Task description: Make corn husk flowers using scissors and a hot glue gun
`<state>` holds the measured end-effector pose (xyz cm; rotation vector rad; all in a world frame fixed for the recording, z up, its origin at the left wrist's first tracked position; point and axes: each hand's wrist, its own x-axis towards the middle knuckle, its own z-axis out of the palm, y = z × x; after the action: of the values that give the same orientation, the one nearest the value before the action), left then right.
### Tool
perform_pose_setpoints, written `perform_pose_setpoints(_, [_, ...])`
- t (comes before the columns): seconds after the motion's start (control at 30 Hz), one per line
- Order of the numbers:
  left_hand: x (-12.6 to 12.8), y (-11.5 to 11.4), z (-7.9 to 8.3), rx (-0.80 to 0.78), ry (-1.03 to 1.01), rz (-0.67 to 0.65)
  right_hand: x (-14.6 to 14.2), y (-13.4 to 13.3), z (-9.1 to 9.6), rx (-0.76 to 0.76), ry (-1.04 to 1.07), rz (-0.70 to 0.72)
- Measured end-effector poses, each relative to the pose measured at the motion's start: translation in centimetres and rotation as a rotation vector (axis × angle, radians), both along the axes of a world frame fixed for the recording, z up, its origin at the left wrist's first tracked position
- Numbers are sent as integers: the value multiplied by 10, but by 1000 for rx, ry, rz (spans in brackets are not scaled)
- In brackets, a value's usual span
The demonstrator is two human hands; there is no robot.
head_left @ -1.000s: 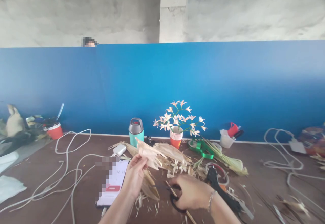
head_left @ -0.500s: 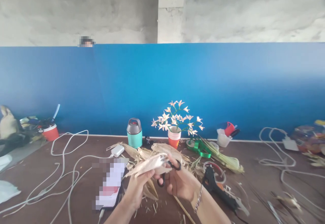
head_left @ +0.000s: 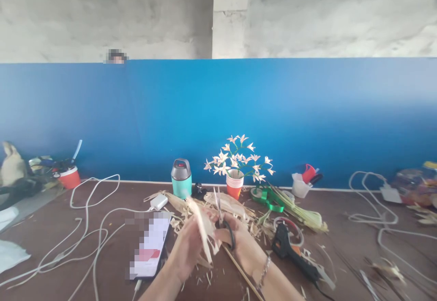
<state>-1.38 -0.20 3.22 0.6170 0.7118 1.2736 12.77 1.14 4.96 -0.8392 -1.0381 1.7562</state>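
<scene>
My left hand [head_left: 187,245] is closed on a pale dried corn husk [head_left: 202,228], which stands on edge with one end pointing down. Right beside it, my right hand [head_left: 240,242] holds black-handled scissors [head_left: 219,203], their blades pointing up and away from me, slightly apart. The fingers of my right hand also come against the husk's lower edge; whether they pinch it I cannot tell. Under and beyond both hands lie more dried husks [head_left: 232,202] and scraps. A paper cup [head_left: 235,187] holding pale star-shaped flowers [head_left: 235,157] on green stems stands behind them.
A phone [head_left: 152,246] and white charger [head_left: 159,201] lie left, with looping cables [head_left: 99,242]. A teal-and-grey container [head_left: 181,180] stands behind. To the right are green ribbon [head_left: 271,199], a bundle of stalks [head_left: 303,212] and a black glue gun [head_left: 293,253]. A blue partition [head_left: 205,109] rises behind.
The husk has swung from lying nearly flat to standing on edge. The scissors have turned from pointing left across the husk to pointing upward, and my hands have rotated with them.
</scene>
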Motion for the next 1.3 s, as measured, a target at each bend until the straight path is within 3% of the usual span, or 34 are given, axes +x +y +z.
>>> perform_pose_setpoints(0.13, [2, -2, -2, 111, -1, -95, 4, 10, -8, 229, -276, -181])
perform_pose_setpoints(0.27, [8, -1, -12, 46, 144, 20, 7, 16, -17, 372, -439, -149])
perform_pose_setpoints(0.37, [11, 1, -16, -23, 208, 154, 7, 16, -18, 368, -501, -139])
perform_pose_setpoints(0.47, [11, 3, -17, 9, 247, 255, 7, 16, -17, 340, -518, -140])
perform_pose_setpoints(0.7, [13, 1, -10, -36, 203, 259, 4, 18, -27, 296, -376, -167])
perform_pose_setpoints(0.87, [8, 4, -12, -53, 218, 374, 12, 19, -15, 236, -370, -83])
perform_pose_setpoints(1.07, [4, 8, -22, -31, 234, 458, 19, -4, -7, 488, -818, 44])
perform_pose_setpoints(1.3, [7, 4, -17, -33, 279, 443, 12, -26, -28, 564, -1203, -80])
